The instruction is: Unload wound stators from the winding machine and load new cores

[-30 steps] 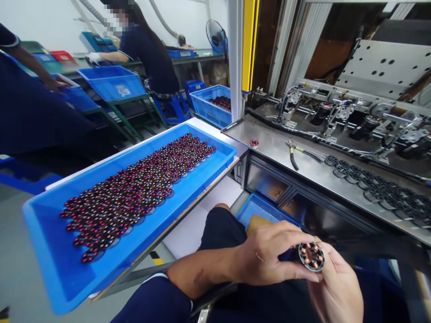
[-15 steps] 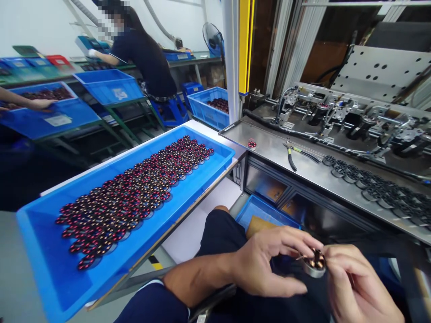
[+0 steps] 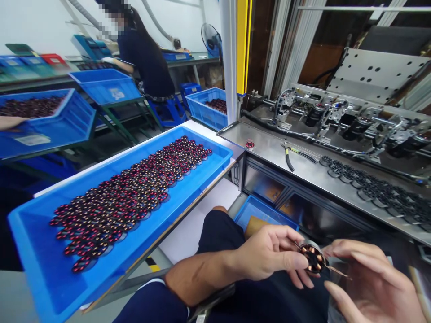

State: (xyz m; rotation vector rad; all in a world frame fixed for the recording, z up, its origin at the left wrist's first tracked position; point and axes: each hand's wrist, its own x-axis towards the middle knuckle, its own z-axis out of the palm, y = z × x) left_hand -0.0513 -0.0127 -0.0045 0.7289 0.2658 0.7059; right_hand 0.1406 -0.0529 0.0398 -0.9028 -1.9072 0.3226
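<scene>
A small round motor stator (image 3: 313,258) with copper windings and a metal rim is above my lap, its wound face turned toward me. My left hand (image 3: 274,253) is closed on its left side, thumb at the front edge and fingers behind. Thin copper wire ends (image 3: 336,271) stick out from the stator's right side. My right hand (image 3: 373,280) is beside them, thumb and fingers spread apart, with the index fingertip close to the rim; whether it touches is unclear.
To the left, a blue tray (image 3: 37,269) bears rows of red-and-copper stators. On the metal bench (image 3: 266,157) lie pliers (image 3: 290,157), one stator (image 3: 249,144) and rows of black parts (image 3: 377,190). A machine fixture (image 3: 350,116) stands behind. A co-worker (image 3: 144,58) sits at the back left.
The stator has turned from lying flat to facing me, now between my left thumb and fingers. My right hand has come off it and spread apart. Wire ends now show on the right.
</scene>
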